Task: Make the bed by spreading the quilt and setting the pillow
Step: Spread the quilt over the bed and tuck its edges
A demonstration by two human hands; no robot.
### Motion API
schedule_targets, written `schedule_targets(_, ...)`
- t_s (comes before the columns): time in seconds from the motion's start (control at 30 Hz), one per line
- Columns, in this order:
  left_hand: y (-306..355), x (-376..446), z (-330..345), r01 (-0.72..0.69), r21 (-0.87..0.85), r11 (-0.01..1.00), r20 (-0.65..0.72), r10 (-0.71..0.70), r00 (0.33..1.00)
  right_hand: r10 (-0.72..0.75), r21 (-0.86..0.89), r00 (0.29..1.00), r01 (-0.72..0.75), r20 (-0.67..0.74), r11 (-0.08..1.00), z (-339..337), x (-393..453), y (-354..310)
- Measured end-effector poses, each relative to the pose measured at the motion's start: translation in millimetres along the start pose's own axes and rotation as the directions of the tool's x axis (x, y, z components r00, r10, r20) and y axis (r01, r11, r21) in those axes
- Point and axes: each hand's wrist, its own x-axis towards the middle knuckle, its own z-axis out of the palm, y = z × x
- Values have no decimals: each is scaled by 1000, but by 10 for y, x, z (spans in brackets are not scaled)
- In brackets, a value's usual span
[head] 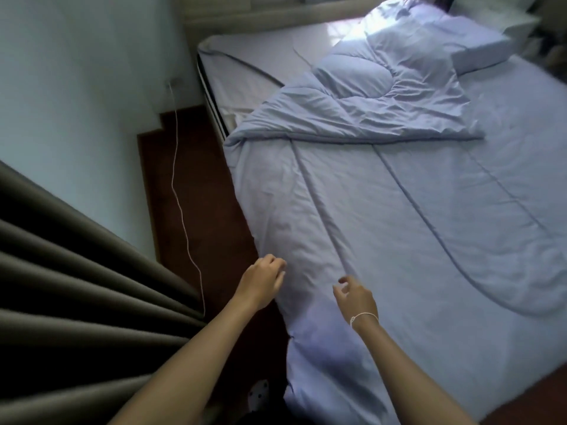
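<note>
Quilt (399, 210) soft, bulky, light; I'd grab folded-back top edge. Left hand (264, 279), right hand (356, 297) loosely curled, empty, apart, at bed (245, 56) side edge.

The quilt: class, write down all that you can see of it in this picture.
The quilt is pale lavender-blue, of soft padded cloth with long stitched seams and many creases. Its near part lies spread flat over the bed, and its left edge hangs over the bedside. Its far part is folded back in a rumpled heap that reaches up to the pillow. The left hand is at its hanging edge and the right hand is just over its top; neither plainly grips it.
</note>
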Motion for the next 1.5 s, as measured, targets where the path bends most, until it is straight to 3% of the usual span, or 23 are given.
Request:
schedule_targets(0.17, -283, 395, -517, -35, -13, 999, -97, 33, 995, -127, -10, 989, 127, -69, 992, 124, 82, -599)
schedule_targets(0.27, -394, 660, -699, -48, -65, 997, -165, 37, 986, -177, 67, 978, 186, -114, 980, 106, 225, -957)
schedule_targets(0.47, -541, 1433, -1057, -114, -143, 983, -152, 92, 984, -214, 138, 954, 246, -209, 959, 66, 745, -1414)
schedule_targets(0.73, -1103, 2766, -1756, -157, -53, 986, -90, 152, 984, 34, 194, 990, -6, -137, 981, -10, 2051, -1870)
schedule_targets(1.13, -1832, 4389, -2522, -193, -70, 979, -58, 189, 980, 154, 365, 974, -84, -165, 927, -105, 3764, -3277)
schedule_targets(1.3, -2309, 5080, -2644, -203, -62, 977, 36, 205, 978, 371, 457, 902, -240, -221, 856, -182, 4497, -3342)
schedule_targets(1.4, -2617, 5609, -2755, -203, -11, 979, 111, 203, 973, 477, 355, 855, -389, -205, 850, -214, 4965, -3403)
schedule_targets(1.5, -2780, 6238, -2896, -284, 22, 958, 170, 277, 946, 628, 333, 757, -554, -181, 763, -151, 5446, -3549)
